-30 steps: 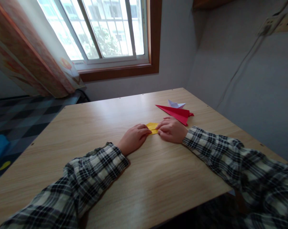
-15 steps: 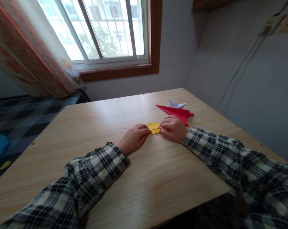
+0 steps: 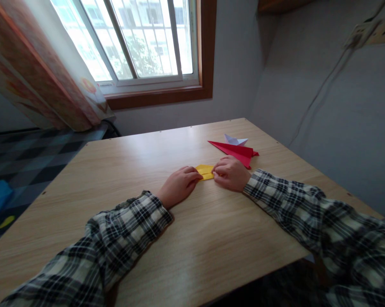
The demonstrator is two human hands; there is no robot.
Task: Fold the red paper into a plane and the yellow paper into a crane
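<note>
the head view, from above and behind the left hand and the right hand, faces forward and down across the surface, near enough to catch both close to mid-frame, with the window beyond and the wall at right.

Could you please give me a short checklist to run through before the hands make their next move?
1. Left hand on the left end of the yellow paper: ok.
2. Right hand on the right end of the same paper: ok.
3. Yellow paper over the table, away from its edges: ok.
4. Crease sharp and edges lined up: cannot tell, too small and partly covered by the hands.
5. Red paper plane free of the right hand: cannot tell; the hand overlaps it in this view.
6. White paper boat clear of both hands: ok, it sits beyond the plane.
</note>
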